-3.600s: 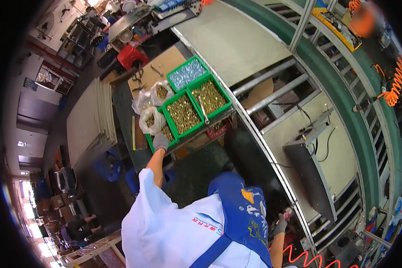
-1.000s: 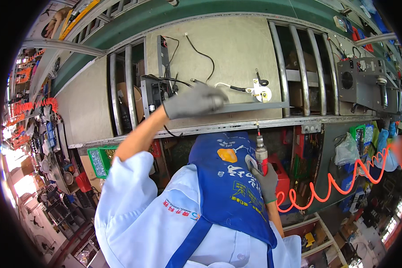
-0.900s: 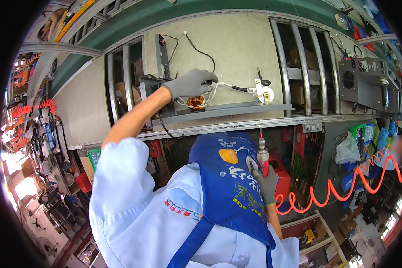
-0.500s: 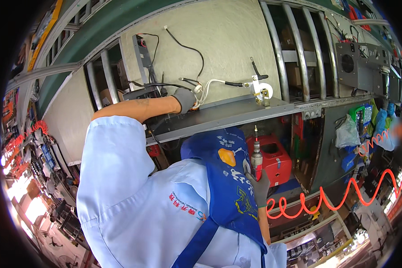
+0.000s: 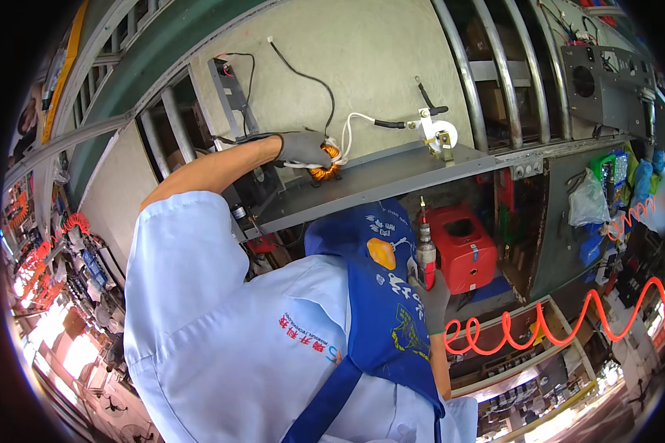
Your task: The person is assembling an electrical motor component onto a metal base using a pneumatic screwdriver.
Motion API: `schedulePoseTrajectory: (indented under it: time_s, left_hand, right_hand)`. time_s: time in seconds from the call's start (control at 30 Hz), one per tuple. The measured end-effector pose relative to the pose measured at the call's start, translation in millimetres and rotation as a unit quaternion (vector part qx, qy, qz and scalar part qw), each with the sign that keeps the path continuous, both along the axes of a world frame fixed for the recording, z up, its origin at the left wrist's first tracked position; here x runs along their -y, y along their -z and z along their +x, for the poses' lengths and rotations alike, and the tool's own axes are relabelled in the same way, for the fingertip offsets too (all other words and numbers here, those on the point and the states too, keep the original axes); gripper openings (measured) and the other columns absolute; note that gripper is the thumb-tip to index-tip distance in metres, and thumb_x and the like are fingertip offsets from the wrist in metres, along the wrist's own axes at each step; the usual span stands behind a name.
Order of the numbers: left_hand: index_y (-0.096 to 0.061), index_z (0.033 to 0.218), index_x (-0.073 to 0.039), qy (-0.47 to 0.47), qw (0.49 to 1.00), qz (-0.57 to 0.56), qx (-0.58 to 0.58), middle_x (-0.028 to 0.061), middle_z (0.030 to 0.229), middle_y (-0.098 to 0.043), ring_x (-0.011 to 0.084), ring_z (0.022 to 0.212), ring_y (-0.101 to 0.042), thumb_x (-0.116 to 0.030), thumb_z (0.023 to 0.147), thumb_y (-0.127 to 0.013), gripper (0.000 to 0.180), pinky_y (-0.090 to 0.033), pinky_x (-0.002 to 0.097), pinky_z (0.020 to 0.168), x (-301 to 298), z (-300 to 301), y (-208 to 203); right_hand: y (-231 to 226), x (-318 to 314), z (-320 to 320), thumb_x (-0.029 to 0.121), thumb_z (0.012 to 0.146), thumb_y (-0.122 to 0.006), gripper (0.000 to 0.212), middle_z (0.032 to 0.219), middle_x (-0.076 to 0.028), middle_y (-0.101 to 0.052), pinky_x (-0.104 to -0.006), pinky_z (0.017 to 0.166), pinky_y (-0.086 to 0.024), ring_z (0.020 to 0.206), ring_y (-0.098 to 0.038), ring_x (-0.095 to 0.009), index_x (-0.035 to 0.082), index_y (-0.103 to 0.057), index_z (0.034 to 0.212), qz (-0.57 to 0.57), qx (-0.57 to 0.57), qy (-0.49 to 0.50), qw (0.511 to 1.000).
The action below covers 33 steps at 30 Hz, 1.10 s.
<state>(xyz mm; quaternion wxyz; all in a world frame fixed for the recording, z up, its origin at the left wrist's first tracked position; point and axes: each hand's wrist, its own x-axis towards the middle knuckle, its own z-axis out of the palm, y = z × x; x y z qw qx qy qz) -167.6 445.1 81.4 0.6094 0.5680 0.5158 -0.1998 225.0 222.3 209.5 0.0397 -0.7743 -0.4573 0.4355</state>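
Observation:
My left hand [image 5: 301, 148], in a grey glove, is closed on the edge of a copper-wound ring coil [image 5: 324, 173]. The coil is over the left part of a long grey metal chassis [image 5: 377, 182]. White wires [image 5: 345, 136] run from the coil to a black-sleeved lead by a white round part with brass terminals [image 5: 440, 138] at the chassis's right end. Low on the right, beside my blue apron [image 5: 380, 295], my gloved right hand [image 5: 434, 295] grips a red and silver power screwdriver [image 5: 425, 251], its bit pointing up. Some fingers of both hands are hidden.
A grey upright panel [image 5: 231, 96] and a loose black cable [image 5: 303, 77] lie on the pale board [image 5: 377, 66]. Metal rollers [image 5: 484, 74] flank it. A red housing [image 5: 462, 251] sits below the bench edge. An orange coiled hose [image 5: 547, 336] stretches rightward. Another grey unit [image 5: 606, 88] stands far right.
My left hand has lifted slightly and shifted, bringing the copper coil into sight. My right hand keeps the power screwdriver low beside the apron. The view has shifted a little.

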Motion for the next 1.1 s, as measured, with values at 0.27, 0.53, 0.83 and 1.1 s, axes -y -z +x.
schedulePoseTrajectory:
  time_s: [0.27, 0.53, 0.83, 1.1]
  left_hand:
    - [-0.029, 0.154, -0.004, 0.041, 0.945, 0.256, 0.198, 0.0252, 0.116, -0.059, 0.0326, 0.089, -0.069, -0.018, 0.068, -0.082, 0.102, -0.056, 0.0398, 0.069, 21, -8, -38]
    - [-0.042, 0.145, -0.027, 0.312, 0.841, 0.437, 0.068, 0.0178, 0.101, -0.062, 0.0373, 0.082, -0.068, -0.013, 0.093, -0.051, 0.054, -0.055, 0.0446, 0.063, 27, -28, 0]
    - [-0.04, 0.148, -0.016, 0.368, 0.819, 0.417, 0.138, 0.0161, 0.099, -0.065, 0.0365, 0.08, -0.069, -0.009, 0.086, -0.058, 0.065, -0.056, 0.0456, 0.067, 0, -23, -6]
    - [-0.064, 0.126, -0.014, 0.187, 0.91, 0.345, 0.135, 0.0161, 0.08, -0.07, 0.0344, 0.072, -0.069, -0.025, 0.073, -0.077, 0.056, -0.054, 0.0436, 0.063, -39, -22, -34]
  right_hand:
    - [-9, -15, -10, 0.023, 0.077, -0.082, 0.035, 0.088, -0.012, -0.073, -0.0333, 0.076, -0.053, 0.083, -0.071, -0.019, 0.002, -0.068, 0.101, 0.004, -0.031, 0.017, 0.999]
    - [4, -20, -6, 0.021, 0.081, -0.077, 0.035, 0.083, -0.009, -0.068, -0.0347, 0.071, -0.051, 0.077, -0.062, -0.015, -0.001, -0.062, 0.105, -0.006, -0.041, 0.037, 0.998]
    - [12, -79, 6, 0.006, 0.08, -0.073, 0.035, 0.082, -0.003, -0.06, -0.0252, 0.06, -0.044, 0.071, -0.053, -0.009, 0.0, -0.06, 0.113, 0.199, -0.081, 0.195, 0.957]
    - [-24, -203, -38, 0.013, 0.09, -0.067, 0.021, 0.066, -0.002, -0.057, -0.0252, 0.046, -0.04, 0.049, -0.051, -0.01, 0.003, -0.056, 0.106, 0.262, -0.14, 0.171, 0.939]
